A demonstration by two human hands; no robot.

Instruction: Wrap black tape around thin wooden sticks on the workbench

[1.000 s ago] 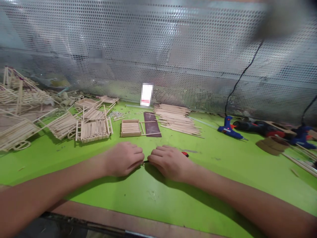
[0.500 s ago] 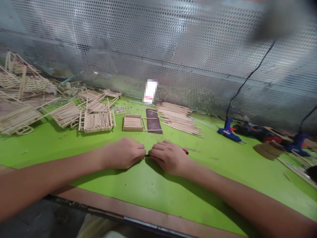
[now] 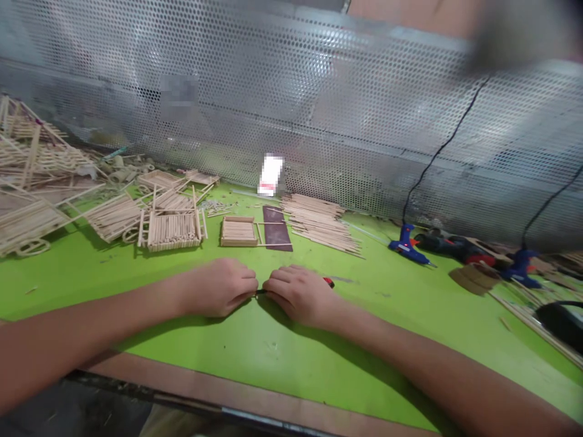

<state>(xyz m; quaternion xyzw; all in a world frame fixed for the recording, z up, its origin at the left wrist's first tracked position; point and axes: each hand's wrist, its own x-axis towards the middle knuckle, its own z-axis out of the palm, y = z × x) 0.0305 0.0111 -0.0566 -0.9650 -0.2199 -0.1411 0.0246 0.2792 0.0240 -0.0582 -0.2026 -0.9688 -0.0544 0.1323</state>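
Observation:
My right hand (image 3: 298, 295) is closed round a slim tool with a red-and-black end (image 3: 328, 283) sticking out behind the palm. Its dark front part (image 3: 260, 292) shows in the narrow gap between my hands; the rest is covered, so its exact kind is unclear. My left hand (image 3: 223, 287) lies opposite with fingers pressed together, right at the tool's dark front. What those fingers pinch is hidden. Beyond the hands sits a small stick-built cart body (image 3: 239, 232), its two long shafts reaching over a dark brown strip (image 3: 277, 228).
Thin wooden sticks (image 3: 319, 221) lie piled at the back. Several stick-built carts (image 3: 175, 230) crowd the left. On the right are two blue glue guns (image 3: 410, 246) with hanging cords, a wooden ring-shaped piece (image 3: 473, 278) and a black object (image 3: 560, 321). A perforated metal screen (image 3: 273, 91) stands behind the green table (image 3: 255, 352).
The view has shifted slightly, so everything sits a bit lower and further left. Both hands keep nearly the same pose; a small pale bit seen between them earlier no longer shows.

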